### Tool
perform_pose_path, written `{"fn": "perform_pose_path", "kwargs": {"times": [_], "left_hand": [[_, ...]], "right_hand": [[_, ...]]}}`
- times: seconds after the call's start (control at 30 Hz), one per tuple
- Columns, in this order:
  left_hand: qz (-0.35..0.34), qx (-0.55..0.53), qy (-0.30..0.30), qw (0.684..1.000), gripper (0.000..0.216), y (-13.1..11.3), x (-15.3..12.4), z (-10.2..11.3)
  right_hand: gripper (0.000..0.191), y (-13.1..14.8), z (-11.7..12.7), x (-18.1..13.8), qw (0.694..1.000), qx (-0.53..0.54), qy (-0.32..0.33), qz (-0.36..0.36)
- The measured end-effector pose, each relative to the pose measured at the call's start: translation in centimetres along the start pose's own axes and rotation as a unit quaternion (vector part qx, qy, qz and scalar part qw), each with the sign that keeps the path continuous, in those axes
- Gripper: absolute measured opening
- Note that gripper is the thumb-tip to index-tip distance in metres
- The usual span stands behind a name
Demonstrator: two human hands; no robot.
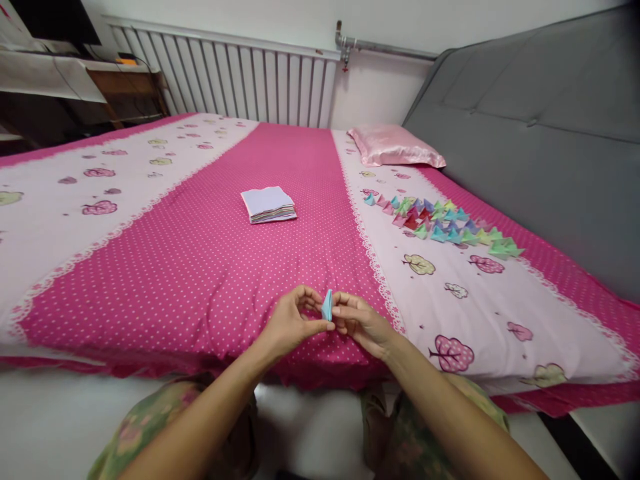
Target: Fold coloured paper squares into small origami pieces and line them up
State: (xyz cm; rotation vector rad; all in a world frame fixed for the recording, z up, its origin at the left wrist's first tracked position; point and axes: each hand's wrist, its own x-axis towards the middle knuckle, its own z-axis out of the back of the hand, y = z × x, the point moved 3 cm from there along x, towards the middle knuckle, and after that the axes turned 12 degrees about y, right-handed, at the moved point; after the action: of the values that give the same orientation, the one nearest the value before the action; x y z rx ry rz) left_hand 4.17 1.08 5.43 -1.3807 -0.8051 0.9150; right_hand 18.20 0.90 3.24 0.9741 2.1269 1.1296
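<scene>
Above the bedspread (200,267), left hand (290,323) and right hand (363,323), each grip pinched on blue folded paper (327,306).

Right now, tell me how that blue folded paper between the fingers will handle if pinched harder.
The blue folded paper looks small and thin, so probably very light. Its folds likely stiffen it, yet a harder pinch from the left hand and right hand could crush it. Its flat faces suggest it won't roll.

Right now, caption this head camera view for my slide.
Left hand and right hand pinch a small folded light-blue paper piece over a pink polka-dot bedspread, near rows of colourful folded papers.
</scene>
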Motion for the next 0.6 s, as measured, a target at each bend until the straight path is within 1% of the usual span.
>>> {"fn": "perform_pose_path", "kwargs": {"times": [0.07, 0.17, 0.27, 0.43, 0.6], "left_hand": [[-0.003, 0.003, -0.01, 1.0, 0.041, -0.08, -0.02, 0.0], [0.0, 0.003, 0.001, 1.0, 0.045, 0.06, -0.02, -0.05], [0.008, 0.001, 0.007, 1.0, 0.048, 0.26, 0.01, -0.05], [0.019, -0.081, 0.019, 0.996, 0.052, 0.27, -0.04, -0.16], [-0.008, -0.135, 0.011, 0.991, 0.046, 0.05, -0.05, -0.03]], "right_hand": [[0.016, -0.01, 0.01, -0.06, 1.0, 0.005, 0.003, -0.004], [0.015, -0.05, -0.05, -0.13, 1.0, 0.001, 0.011, -0.01], [0.019, -0.03, -0.13, -0.15, 1.0, 0.004, 0.01, -0.004], [0.023, 0.16, -0.25, -0.06, 0.999, 0.05, 0.002, 0.015], [0.019, 0.23, 0.08, 0.06, 0.995, 0.096, -0.03, 0.02]]}}
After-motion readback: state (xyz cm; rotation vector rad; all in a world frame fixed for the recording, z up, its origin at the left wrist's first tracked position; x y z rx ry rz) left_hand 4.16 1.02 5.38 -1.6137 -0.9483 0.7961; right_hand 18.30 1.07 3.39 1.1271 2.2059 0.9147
